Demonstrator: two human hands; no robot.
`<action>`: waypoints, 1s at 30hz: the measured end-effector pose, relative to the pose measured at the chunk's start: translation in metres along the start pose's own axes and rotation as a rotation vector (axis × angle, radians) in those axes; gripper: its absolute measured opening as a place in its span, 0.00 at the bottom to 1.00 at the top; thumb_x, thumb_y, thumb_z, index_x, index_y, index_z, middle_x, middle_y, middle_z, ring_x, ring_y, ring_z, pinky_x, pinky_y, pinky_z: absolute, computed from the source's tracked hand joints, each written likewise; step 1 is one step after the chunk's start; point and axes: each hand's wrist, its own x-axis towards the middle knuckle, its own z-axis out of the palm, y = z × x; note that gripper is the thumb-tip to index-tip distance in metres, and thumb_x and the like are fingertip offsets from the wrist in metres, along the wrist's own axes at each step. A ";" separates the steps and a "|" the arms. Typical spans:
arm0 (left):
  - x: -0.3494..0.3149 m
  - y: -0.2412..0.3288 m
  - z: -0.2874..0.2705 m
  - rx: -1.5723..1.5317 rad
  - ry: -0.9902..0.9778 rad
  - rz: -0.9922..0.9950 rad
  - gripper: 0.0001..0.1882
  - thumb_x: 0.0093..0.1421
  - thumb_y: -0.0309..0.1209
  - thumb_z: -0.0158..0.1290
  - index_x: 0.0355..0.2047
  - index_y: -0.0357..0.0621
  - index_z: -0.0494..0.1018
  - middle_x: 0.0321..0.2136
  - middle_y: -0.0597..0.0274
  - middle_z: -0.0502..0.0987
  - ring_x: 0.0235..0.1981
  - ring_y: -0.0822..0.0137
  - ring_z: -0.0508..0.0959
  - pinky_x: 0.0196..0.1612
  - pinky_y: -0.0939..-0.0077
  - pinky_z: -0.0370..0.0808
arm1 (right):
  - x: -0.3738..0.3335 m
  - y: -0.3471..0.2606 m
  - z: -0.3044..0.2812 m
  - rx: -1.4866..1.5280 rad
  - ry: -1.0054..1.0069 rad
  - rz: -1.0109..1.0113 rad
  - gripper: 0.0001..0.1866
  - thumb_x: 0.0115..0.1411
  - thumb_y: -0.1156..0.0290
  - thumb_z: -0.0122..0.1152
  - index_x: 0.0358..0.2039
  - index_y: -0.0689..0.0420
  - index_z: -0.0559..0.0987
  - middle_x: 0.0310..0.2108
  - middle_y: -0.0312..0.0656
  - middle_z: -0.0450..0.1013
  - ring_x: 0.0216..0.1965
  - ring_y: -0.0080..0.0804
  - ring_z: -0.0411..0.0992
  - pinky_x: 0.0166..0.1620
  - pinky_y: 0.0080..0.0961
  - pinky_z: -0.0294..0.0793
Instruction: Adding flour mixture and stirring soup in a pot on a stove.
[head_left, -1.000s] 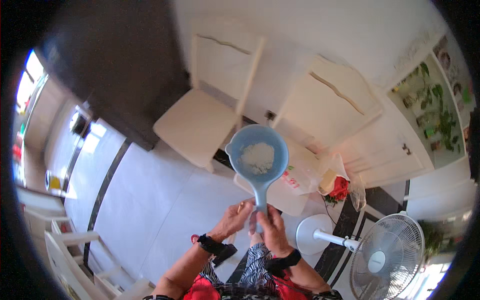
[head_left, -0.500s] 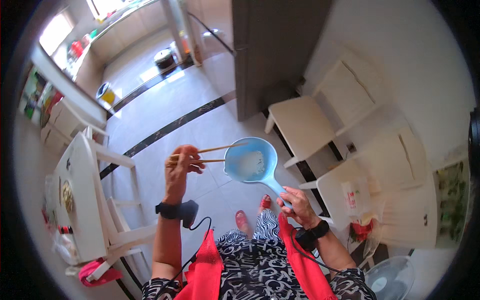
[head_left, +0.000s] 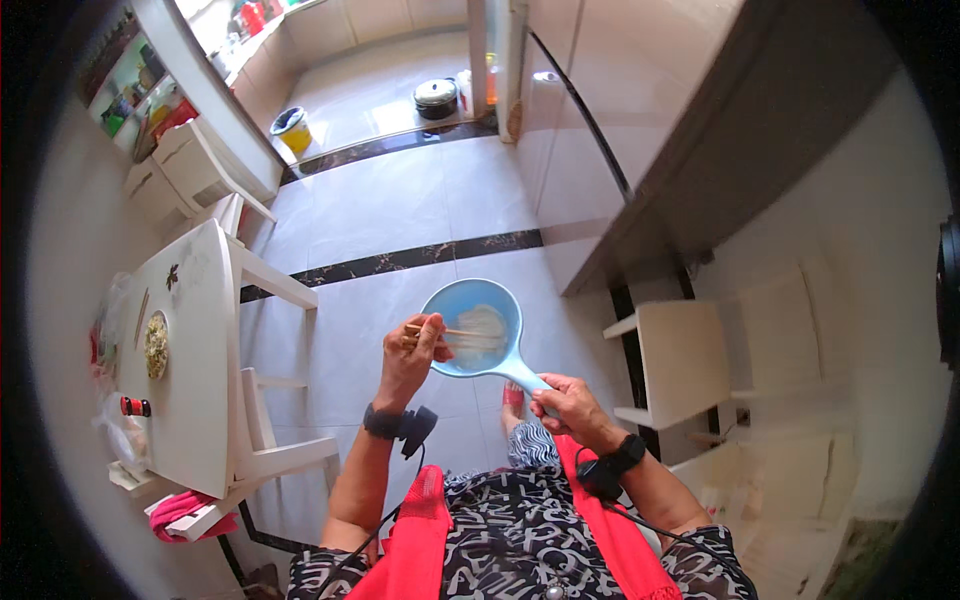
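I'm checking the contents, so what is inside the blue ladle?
The blue ladle holds a whitish mass; chopsticks in the left hand reach in. The bottom beneath the mass is covered and cannot be seen.

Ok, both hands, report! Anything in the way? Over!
Left hand holding chopsticks, tips in blue ladle. Right hand gripping its handle. White stuff inside. Nothing seen in the way; white table off left.

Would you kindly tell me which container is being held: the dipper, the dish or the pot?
The blue dipper: the right hand grips its handle, while the food dish sits on the white table and the lidded pot stands on the floor.
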 end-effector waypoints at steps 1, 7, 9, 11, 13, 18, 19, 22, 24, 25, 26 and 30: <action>0.010 0.006 -0.009 0.012 0.037 -0.013 0.16 0.68 0.39 0.50 0.32 0.37 0.75 0.20 0.63 0.76 0.19 0.72 0.79 0.23 0.79 0.78 | 0.014 -0.012 -0.001 -0.010 -0.017 0.020 0.14 0.63 0.71 0.51 0.47 0.63 0.73 0.22 0.33 0.68 0.15 0.14 0.59 0.17 0.13 0.54; 0.096 0.007 -0.077 -0.004 0.309 0.051 0.17 0.68 0.40 0.50 0.33 0.37 0.75 0.21 0.63 0.76 0.19 0.73 0.79 0.23 0.80 0.78 | 0.110 -0.090 0.022 -0.089 -0.139 0.089 0.12 0.63 0.71 0.52 0.45 0.63 0.73 0.23 0.34 0.68 0.14 0.14 0.57 0.16 0.15 0.53; 0.114 0.010 -0.075 -0.076 0.303 0.000 0.15 0.67 0.38 0.51 0.34 0.36 0.75 0.23 0.63 0.77 0.19 0.73 0.79 0.22 0.82 0.77 | 0.139 -0.110 0.032 -0.117 -0.153 0.097 0.13 0.63 0.71 0.52 0.46 0.63 0.73 0.24 0.34 0.68 0.14 0.14 0.57 0.16 0.16 0.53; 0.132 0.004 -0.092 -0.111 0.337 -0.044 0.15 0.67 0.38 0.51 0.34 0.36 0.75 0.23 0.63 0.77 0.19 0.73 0.79 0.21 0.82 0.77 | 0.176 -0.118 0.032 -0.103 -0.170 0.127 0.12 0.63 0.71 0.52 0.45 0.63 0.73 0.23 0.34 0.68 0.14 0.14 0.57 0.16 0.16 0.52; 0.157 0.002 -0.135 -0.066 0.369 -0.044 0.15 0.67 0.38 0.52 0.36 0.35 0.76 0.25 0.61 0.78 0.19 0.72 0.79 0.19 0.80 0.77 | 0.212 -0.138 0.046 -0.079 -0.213 0.166 0.11 0.62 0.70 0.53 0.42 0.63 0.73 0.23 0.33 0.67 0.14 0.14 0.57 0.16 0.16 0.50; 0.248 0.012 -0.187 -0.126 0.402 0.048 0.13 0.66 0.36 0.53 0.34 0.36 0.75 0.24 0.66 0.77 0.19 0.75 0.78 0.21 0.81 0.77 | 0.299 -0.173 0.089 -0.190 -0.288 0.187 0.11 0.62 0.69 0.53 0.42 0.62 0.73 0.23 0.32 0.67 0.14 0.14 0.56 0.16 0.15 0.50; 0.263 0.013 -0.198 -0.118 0.359 0.005 0.13 0.66 0.36 0.53 0.34 0.36 0.75 0.23 0.66 0.76 0.19 0.76 0.77 0.21 0.81 0.78 | 0.315 -0.182 0.098 -0.170 -0.264 0.175 0.12 0.62 0.69 0.53 0.43 0.63 0.74 0.23 0.33 0.67 0.14 0.14 0.56 0.17 0.15 0.50; 0.302 0.017 -0.250 -0.129 0.376 -0.050 0.12 0.65 0.35 0.54 0.34 0.37 0.76 0.24 0.64 0.77 0.17 0.74 0.77 0.22 0.79 0.78 | 0.361 -0.207 0.124 -0.140 -0.224 0.157 0.14 0.62 0.69 0.53 0.45 0.63 0.74 0.23 0.33 0.67 0.14 0.14 0.57 0.17 0.14 0.51; 0.341 0.022 -0.289 0.029 0.443 0.054 0.16 0.67 0.38 0.51 0.31 0.37 0.75 0.21 0.62 0.77 0.17 0.71 0.79 0.19 0.79 0.78 | 0.392 -0.225 0.140 -0.128 -0.209 0.160 0.15 0.62 0.69 0.53 0.46 0.63 0.74 0.23 0.33 0.67 0.14 0.14 0.57 0.17 0.14 0.52; 0.360 0.018 -0.296 -0.037 0.502 0.048 0.15 0.67 0.38 0.50 0.32 0.37 0.75 0.22 0.63 0.77 0.17 0.71 0.79 0.20 0.79 0.79 | 0.407 -0.234 0.148 -0.155 -0.220 0.146 0.14 0.62 0.69 0.53 0.46 0.63 0.74 0.23 0.33 0.68 0.15 0.14 0.57 0.17 0.14 0.52; 0.374 0.016 -0.299 -0.150 0.475 0.052 0.14 0.67 0.37 0.51 0.33 0.37 0.75 0.22 0.63 0.77 0.18 0.71 0.79 0.21 0.79 0.79 | 0.422 -0.243 0.155 -0.182 -0.231 0.133 0.14 0.62 0.69 0.53 0.46 0.63 0.73 0.23 0.33 0.68 0.15 0.14 0.58 0.17 0.14 0.53; 0.436 0.026 -0.315 -0.077 0.301 0.013 0.13 0.68 0.35 0.50 0.33 0.37 0.75 0.22 0.62 0.77 0.18 0.70 0.79 0.21 0.77 0.80 | 0.490 -0.282 0.174 -0.188 -0.229 0.116 0.15 0.62 0.68 0.53 0.47 0.63 0.74 0.23 0.34 0.69 0.15 0.14 0.59 0.17 0.13 0.54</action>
